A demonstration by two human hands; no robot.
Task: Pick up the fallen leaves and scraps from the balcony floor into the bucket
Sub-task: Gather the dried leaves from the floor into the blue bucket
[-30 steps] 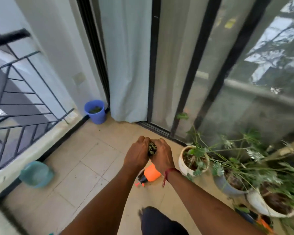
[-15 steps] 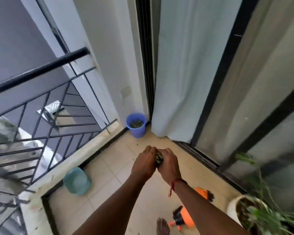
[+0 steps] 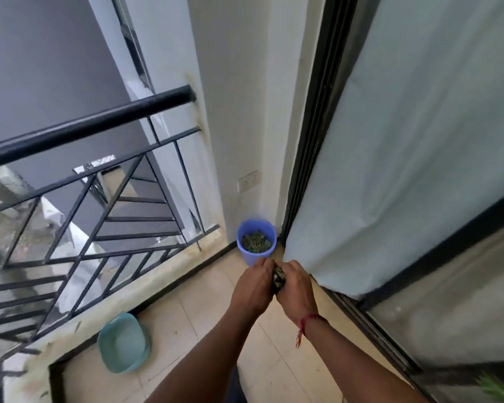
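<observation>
1. Bottom edge: both forearms cut off; teal basin (image 3: 122, 347) on the floor by the railing.
2. Left hand (image 3: 253, 286) and right hand (image 3: 296, 289) pressed together, each grip curled round a clump of leaves (image 3: 278, 279); only its dark top shows.
3. Just beyond, the blue bucket (image 3: 269, 228) in the corner, base hidden by knuckles; blurred scraps (image 3: 256, 242) inside.
</observation>
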